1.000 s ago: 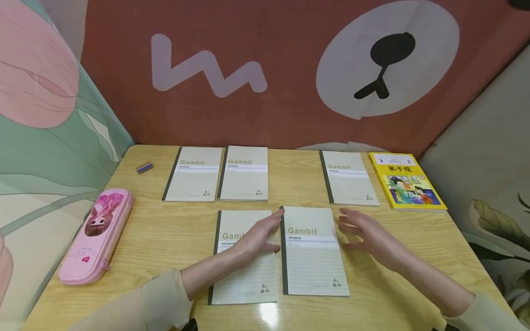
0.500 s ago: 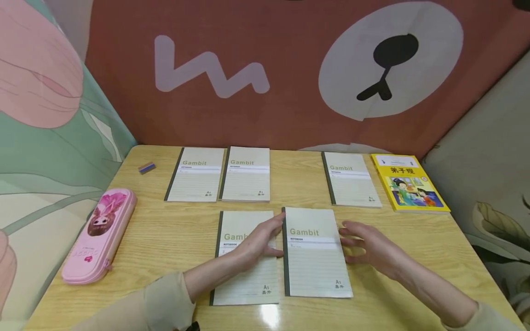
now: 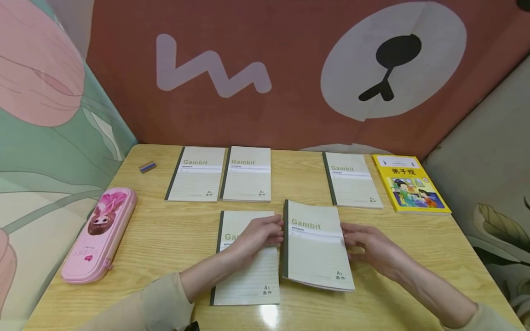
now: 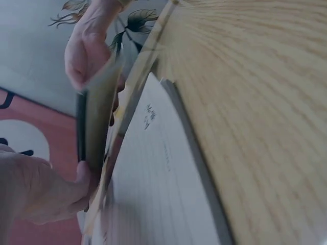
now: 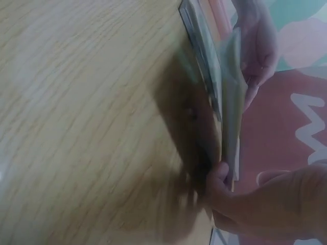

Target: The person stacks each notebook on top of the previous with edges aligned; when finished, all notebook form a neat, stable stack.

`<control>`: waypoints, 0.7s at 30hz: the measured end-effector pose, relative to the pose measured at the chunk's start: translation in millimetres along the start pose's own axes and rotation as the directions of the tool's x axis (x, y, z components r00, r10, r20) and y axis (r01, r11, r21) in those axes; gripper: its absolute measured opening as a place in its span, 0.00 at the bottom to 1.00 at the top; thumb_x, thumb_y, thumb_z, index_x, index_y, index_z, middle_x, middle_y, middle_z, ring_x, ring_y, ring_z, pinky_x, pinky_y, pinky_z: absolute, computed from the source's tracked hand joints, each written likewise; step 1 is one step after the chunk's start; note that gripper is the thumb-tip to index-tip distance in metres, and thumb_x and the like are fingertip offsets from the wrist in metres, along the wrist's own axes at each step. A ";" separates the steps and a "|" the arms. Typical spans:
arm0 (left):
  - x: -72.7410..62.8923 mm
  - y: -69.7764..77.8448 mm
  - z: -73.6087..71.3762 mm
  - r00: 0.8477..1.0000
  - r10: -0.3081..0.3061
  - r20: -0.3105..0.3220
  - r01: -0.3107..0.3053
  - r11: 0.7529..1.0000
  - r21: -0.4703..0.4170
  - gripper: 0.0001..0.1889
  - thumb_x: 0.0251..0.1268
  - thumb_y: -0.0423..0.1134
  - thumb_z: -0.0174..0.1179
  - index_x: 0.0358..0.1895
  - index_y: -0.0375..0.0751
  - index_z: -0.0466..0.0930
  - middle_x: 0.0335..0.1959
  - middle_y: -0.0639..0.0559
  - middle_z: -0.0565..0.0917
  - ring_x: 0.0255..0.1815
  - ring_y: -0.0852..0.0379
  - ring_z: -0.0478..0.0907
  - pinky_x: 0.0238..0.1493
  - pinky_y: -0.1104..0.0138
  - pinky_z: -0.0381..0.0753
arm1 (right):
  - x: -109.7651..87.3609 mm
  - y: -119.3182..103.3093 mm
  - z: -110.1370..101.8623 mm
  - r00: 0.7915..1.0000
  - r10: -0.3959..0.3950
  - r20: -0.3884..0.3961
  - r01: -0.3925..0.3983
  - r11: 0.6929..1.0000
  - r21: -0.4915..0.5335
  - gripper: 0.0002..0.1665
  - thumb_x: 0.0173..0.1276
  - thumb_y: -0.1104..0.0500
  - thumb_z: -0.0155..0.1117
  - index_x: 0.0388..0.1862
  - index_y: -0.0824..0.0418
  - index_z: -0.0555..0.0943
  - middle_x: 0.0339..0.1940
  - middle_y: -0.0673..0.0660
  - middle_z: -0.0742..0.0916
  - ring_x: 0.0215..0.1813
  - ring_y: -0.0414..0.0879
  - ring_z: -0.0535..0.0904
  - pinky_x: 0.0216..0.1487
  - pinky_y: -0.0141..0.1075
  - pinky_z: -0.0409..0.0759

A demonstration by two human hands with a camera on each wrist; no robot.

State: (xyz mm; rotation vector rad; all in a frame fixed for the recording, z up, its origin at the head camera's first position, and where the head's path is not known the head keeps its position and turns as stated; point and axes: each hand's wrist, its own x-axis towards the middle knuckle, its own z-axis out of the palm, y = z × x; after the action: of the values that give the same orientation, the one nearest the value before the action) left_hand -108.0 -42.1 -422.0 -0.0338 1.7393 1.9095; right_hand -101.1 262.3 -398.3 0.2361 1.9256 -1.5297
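A white Gambit notebook (image 3: 316,248) with a dark spine is raised a little off the table, its near end tilted up. My left hand (image 3: 254,239) grips it by the spine side, reaching across a second Gambit notebook (image 3: 248,285) that lies flat beneath my wrist. At the opposite edge, my right hand (image 3: 374,246) holds the raised notebook between thumb and fingers. Seen from the right wrist, the thumb of my right hand (image 5: 271,204) presses against the notebook's edge (image 5: 231,117). From the left wrist, my left hand (image 4: 46,191) pinches the spine edge of the same notebook (image 4: 97,122).
Along the back lie a Gambit notebook (image 3: 196,177), another notebook (image 3: 247,177), a third notebook (image 3: 354,181) and a yellow picture-cover book (image 3: 411,186). A pink pencil case (image 3: 101,234) sits at the left, with a small eraser-like block (image 3: 147,167) behind it. Patterned walls border the table (image 3: 165,239).
Both hands have closed in on the front right notebook's side edges and lifted it slightly from the table. The other notebooks, the book and the pencil case stay in place.
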 end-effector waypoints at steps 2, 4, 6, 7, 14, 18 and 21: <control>1.6 1.8 -3.7 1.000 0.023 -0.009 -0.023 0.999 0.028 0.33 0.70 0.31 0.54 0.77 0.29 0.61 0.76 0.34 0.70 0.61 0.50 0.82 0.66 0.60 0.83 | 1.4 -3.1 2.6 1.000 -0.024 -0.001 0.024 1.000 0.008 0.38 0.83 0.59 0.48 0.84 0.69 0.49 0.82 0.69 0.62 0.60 0.41 0.73 0.57 0.39 0.80; 2.8 4.8 -7.0 0.999 0.046 -0.014 -0.045 0.998 0.043 0.32 0.69 0.31 0.55 0.77 0.32 0.63 0.75 0.37 0.72 0.59 0.54 0.83 0.65 0.60 0.84 | 2.8 -6.8 6.0 0.998 -0.058 -0.006 0.058 0.998 0.013 0.39 0.82 0.60 0.49 0.84 0.67 0.49 0.81 0.68 0.62 0.58 0.40 0.74 0.56 0.38 0.80; 3.2 8.4 -10.6 0.998 0.063 -0.012 -0.062 0.997 0.047 0.33 0.69 0.30 0.55 0.78 0.35 0.63 0.77 0.41 0.71 0.58 0.55 0.82 0.65 0.60 0.83 | 4.7 -11.1 9.3 0.996 -0.094 -0.011 0.094 0.995 0.019 0.39 0.82 0.60 0.50 0.85 0.67 0.49 0.81 0.66 0.62 0.56 0.37 0.74 0.55 0.36 0.81; 3.7 10.3 -12.4 0.998 0.068 -0.010 -0.067 0.997 0.045 0.33 0.69 0.30 0.55 0.78 0.36 0.63 0.77 0.42 0.70 0.58 0.55 0.82 0.65 0.59 0.83 | 5.8 -13.6 10.5 0.994 -0.107 -0.017 0.107 0.994 0.021 0.39 0.82 0.60 0.50 0.85 0.66 0.49 0.81 0.65 0.61 0.55 0.36 0.74 0.55 0.36 0.81; 11.6 27.8 -34.2 0.998 0.055 -0.038 -0.055 0.998 0.005 0.34 0.72 0.31 0.56 0.80 0.49 0.62 0.82 0.52 0.62 0.60 0.54 0.80 0.60 0.59 0.85 | 21.3 -37.2 19.9 0.984 -0.179 -0.024 0.180 0.979 0.093 0.39 0.83 0.59 0.50 0.86 0.61 0.48 0.85 0.63 0.57 0.58 0.32 0.75 0.58 0.34 0.79; 18.5 37.3 -52.2 0.995 0.085 -0.047 -0.085 0.996 -0.001 0.35 0.73 0.30 0.55 0.81 0.51 0.61 0.82 0.54 0.63 0.62 0.54 0.77 0.57 0.61 0.84 | 33.0 -52.9 27.1 0.978 -0.204 -0.035 0.207 0.965 0.164 0.39 0.82 0.61 0.50 0.86 0.60 0.48 0.85 0.61 0.58 0.56 0.32 0.77 0.57 0.34 0.78; 22.8 44.5 -65.5 0.991 0.110 -0.076 -0.110 0.994 0.017 0.35 0.74 0.29 0.54 0.82 0.52 0.59 0.82 0.55 0.63 0.58 0.55 0.77 0.54 0.64 0.84 | 44.0 -65.6 33.4 0.974 -0.225 -0.031 0.226 0.948 0.224 0.39 0.82 0.63 0.49 0.86 0.60 0.48 0.86 0.60 0.58 0.53 0.33 0.78 0.56 0.33 0.78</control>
State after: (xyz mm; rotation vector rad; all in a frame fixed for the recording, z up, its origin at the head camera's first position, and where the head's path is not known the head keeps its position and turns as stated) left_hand -167.7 -94.7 -400.5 -0.0070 1.8382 2.0000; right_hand -156.2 200.8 -375.1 0.1196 1.8308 -1.9044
